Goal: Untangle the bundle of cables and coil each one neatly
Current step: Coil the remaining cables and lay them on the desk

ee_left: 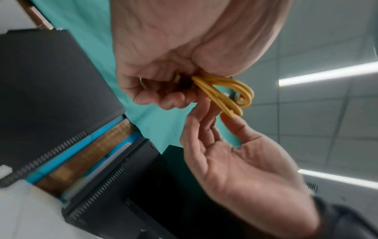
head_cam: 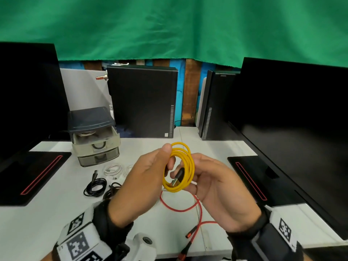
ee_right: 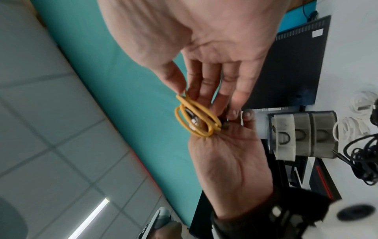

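Both hands' grip pinching yellow cable coil, upright, long axis vertical, edge toward viewer

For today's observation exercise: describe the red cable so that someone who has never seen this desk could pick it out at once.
Start at the white desk between the two black monitors. Directly below the raised hands lies the red cable, sprawled in loose, open loops toward the near edge. Unlike the black cable and white cable at left, it is uncoiled.

No text can be read; the wrist bands carry only black-and-white square code markers.
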The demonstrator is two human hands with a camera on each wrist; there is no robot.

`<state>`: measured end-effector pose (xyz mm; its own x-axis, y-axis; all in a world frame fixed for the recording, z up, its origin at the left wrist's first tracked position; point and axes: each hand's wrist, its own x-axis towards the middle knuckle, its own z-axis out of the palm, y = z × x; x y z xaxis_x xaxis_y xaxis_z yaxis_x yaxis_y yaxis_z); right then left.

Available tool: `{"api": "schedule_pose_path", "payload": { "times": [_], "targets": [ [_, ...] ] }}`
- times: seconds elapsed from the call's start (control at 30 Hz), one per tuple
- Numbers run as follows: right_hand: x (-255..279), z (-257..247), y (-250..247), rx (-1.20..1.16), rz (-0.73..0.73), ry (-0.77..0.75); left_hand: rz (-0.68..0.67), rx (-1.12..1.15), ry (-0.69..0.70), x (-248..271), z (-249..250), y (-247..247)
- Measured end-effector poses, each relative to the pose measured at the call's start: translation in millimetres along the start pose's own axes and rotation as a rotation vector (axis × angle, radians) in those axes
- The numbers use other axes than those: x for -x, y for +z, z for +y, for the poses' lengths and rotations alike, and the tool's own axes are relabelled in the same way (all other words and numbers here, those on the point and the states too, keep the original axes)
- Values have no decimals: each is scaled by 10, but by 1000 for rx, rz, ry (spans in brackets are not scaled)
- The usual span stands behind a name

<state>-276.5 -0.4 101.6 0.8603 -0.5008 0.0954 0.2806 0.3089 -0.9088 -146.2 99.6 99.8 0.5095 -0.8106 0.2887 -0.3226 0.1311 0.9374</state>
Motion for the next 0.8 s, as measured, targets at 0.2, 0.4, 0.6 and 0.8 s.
{"api": "schedule_pose_path", "payload": {
  "times": [0.2, 0.4, 0.6, 0.8],
  "targets": [
    [-29, 137, 23, 145, 58, -14, 184, -467, 368, -52, -262, 63],
    [-77, 262, -3, 319, 212, 4, 260, -688, 455, -96, -459, 89],
    [-138, 222, -114, 176, 84, 75, 234, -716, 456, -142, -480, 35],
    [-165, 427, -116, 493, 171, -88, 193, -673, 389, -177, -594, 46]
  ]
}}
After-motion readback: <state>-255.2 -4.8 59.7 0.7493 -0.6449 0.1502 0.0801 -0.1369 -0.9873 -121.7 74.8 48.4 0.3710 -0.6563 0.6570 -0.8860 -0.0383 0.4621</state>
